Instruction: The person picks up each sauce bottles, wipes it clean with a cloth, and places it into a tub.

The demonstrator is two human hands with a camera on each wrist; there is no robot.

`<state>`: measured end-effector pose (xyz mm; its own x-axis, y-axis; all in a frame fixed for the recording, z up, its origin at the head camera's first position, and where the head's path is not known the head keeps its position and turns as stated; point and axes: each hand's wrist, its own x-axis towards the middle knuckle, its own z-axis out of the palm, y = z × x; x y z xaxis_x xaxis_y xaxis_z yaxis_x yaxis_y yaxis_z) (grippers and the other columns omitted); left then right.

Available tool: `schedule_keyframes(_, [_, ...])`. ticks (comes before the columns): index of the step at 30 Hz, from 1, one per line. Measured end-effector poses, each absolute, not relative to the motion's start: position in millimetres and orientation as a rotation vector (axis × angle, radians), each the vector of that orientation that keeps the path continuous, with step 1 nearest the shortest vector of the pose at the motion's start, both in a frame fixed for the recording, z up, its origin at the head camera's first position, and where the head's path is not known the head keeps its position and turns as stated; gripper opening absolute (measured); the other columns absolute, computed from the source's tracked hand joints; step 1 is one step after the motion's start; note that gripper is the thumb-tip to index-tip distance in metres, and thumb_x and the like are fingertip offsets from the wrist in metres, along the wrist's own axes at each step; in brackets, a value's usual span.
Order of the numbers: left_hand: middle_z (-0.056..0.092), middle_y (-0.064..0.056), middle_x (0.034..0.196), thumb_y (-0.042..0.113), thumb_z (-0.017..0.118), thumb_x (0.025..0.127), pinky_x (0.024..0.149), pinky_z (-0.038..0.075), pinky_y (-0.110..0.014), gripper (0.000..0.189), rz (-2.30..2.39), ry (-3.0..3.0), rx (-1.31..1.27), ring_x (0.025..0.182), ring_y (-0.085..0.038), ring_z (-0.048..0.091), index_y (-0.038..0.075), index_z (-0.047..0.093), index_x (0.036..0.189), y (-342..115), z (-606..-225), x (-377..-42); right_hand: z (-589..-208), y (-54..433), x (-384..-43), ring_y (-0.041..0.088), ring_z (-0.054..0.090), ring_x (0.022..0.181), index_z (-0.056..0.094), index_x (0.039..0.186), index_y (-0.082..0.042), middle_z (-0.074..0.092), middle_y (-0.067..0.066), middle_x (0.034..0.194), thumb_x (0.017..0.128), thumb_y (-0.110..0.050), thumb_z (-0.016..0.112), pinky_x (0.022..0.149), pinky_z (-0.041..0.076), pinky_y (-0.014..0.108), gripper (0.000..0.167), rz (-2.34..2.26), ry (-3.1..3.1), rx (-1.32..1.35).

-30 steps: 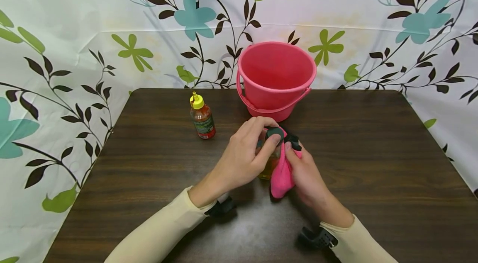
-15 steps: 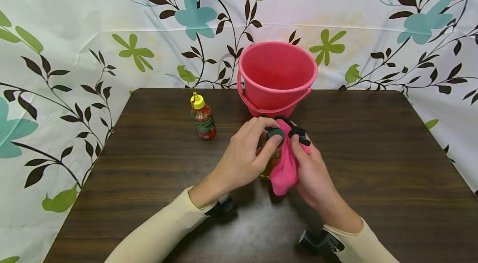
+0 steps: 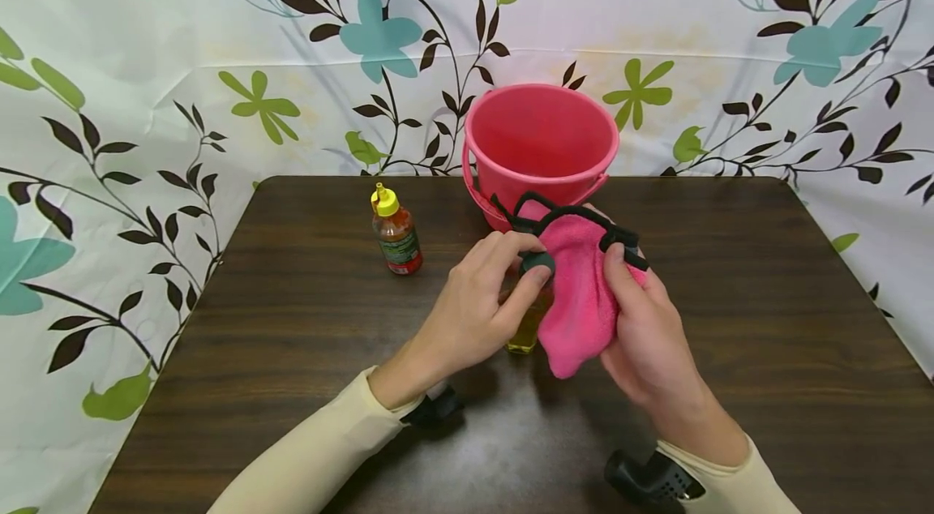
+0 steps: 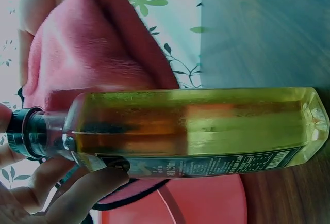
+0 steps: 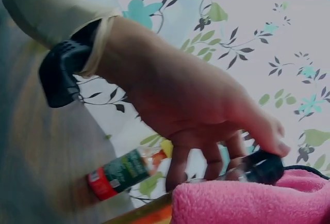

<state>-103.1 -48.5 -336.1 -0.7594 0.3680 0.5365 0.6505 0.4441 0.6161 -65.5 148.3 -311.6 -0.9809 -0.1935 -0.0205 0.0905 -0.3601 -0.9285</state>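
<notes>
A clear square glass bottle of yellow oil [image 4: 221, 126] with a dark label stands upright near the table's middle. My left hand [image 3: 474, 303] pinches its dark cap [image 3: 537, 263] between thumb and fingers; another finger lies along the bottle's shoulder in the left wrist view. Just to the right, my right hand [image 3: 649, 336] grips a pink cloth [image 3: 580, 287] with black edging. The cloth hangs close beside the bottle and hides part of it in the head view. Whether cloth and glass touch, I cannot tell.
Behind the hands stands a pink bucket [image 3: 540, 133] with its handle lowered. A red sauce bottle [image 3: 398, 238] with a yellow cap is left of it on the dark wooden table [image 3: 306, 319]. A floral sheet [image 3: 219, 27] hangs at the back.
My right hand has moved to the right with the cloth, which has spread out and uncovered more of the oil bottle's base. My left hand stays on the cap.
</notes>
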Motion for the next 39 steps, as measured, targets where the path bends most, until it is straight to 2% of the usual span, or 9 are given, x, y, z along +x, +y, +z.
schedule_keyframes(3, [0.061,0.000,0.097,0.026,0.062,0.104,0.078,0.052,-0.028,0.024,-1.226,-2.382,-0.875,0.090,-0.017,0.060,0.014,0.065,0.125,-49.0,-335.9,-103.4,-303.3,153.0,-64.9,0.017,0.053,0.132,0.037,0.156,-0.017,0.048,0.002,0.146,0.113,-0.039,0.042,0.097,0.059,0.024,0.048,-2.475,1.694,-0.146])
schedule_keyframes(7, [0.063,0.001,0.099,0.026,0.063,0.104,0.079,0.054,-0.028,0.025,-1.220,-2.386,-0.880,0.091,-0.015,0.062,0.013,0.065,0.125,-49.2,-335.3,-103.5,-295.8,160.6,-65.1,0.016,0.063,0.117,0.042,0.147,-0.012,0.056,0.003,0.132,0.114,-0.036,0.044,0.088,0.062,0.026,0.041,-2.503,1.764,-0.166])
schedule_keyframes(12, [0.064,0.001,0.098,0.027,0.063,0.104,0.078,0.054,-0.027,0.025,-1.203,-2.389,-0.870,0.089,-0.014,0.062,0.014,0.066,0.125,-49.2,-334.8,-103.5,-297.4,162.7,-66.4,0.015,0.069,0.109,0.044,0.148,-0.014,0.062,0.002,0.126,0.114,-0.033,0.045,0.084,0.063,0.027,0.040,-2.493,1.823,-0.153])
schedule_keyframes(15, [0.064,0.001,0.099,0.028,0.063,0.104,0.078,0.055,-0.026,0.025,-1.199,-2.393,-0.857,0.089,-0.015,0.064,0.014,0.066,0.125,-49.2,-334.4,-103.2,-301.5,160.2,-66.4,0.015,0.066,0.113,0.043,0.155,-0.019,0.059,0.003,0.130,0.114,-0.032,0.045,0.085,0.062,0.026,0.043,-2.447,1.878,-0.129])
schedule_keyframes(17, [0.065,0.002,0.099,0.029,0.063,0.104,0.078,0.056,-0.026,0.025,-1.193,-2.398,-0.846,0.090,-0.015,0.064,0.015,0.066,0.124,-48.8,-333.8,-103.2,-304.4,157.9,-66.3,0.017,0.063,0.119,0.040,0.160,-0.023,0.055,0.004,0.139,0.114,-0.032,0.045,0.088,0.061,0.026,0.047,-2.410,1.932,-0.141])
schedule_keyframes(23, [0.066,0.002,0.100,0.033,0.063,0.104,0.078,0.056,-0.030,0.025,-1.173,-2.421,-0.800,0.093,-0.017,0.067,0.017,0.066,0.123,-46.4,-332.3,-102.4,-309.9,153.3,-67.7,0.024,0.053,0.138,0.040,0.163,-0.025,0.044,0.004,0.159,0.113,-0.035,0.046,0.100,0.058,0.023,0.051,-2.302,2.096,-0.164])
schedule_keyframes(32, [0.062,0.000,0.093,0.037,0.065,0.102,0.074,0.052,-0.030,0.027,-1.184,-2.426,-0.711,0.090,-0.014,0.061,0.019,0.065,0.123,-41.0,-332.0,-101.7,-315.8,147.3,-65.5,0.025,0.052,0.139,0.037,0.164,-0.027,0.045,0.002,0.160,0.115,-0.035,0.041,0.101,0.058,0.023,0.050,-2.247,2.095,-0.224])
schedule_keyframes(39, [0.059,0.000,0.100,0.033,0.066,0.103,0.070,0.052,-0.028,0.028,-1.282,-2.443,-0.689,0.085,-0.012,0.061,0.021,0.063,0.127,-39.4,-333.2,-100.7,-323.9,132.5,-62.2,0.026,0.046,0.146,0.035,0.165,-0.029,0.040,-0.002,0.163,0.116,-0.025,0.038,0.108,0.053,0.021,0.049,-2.256,2.076,-0.372])
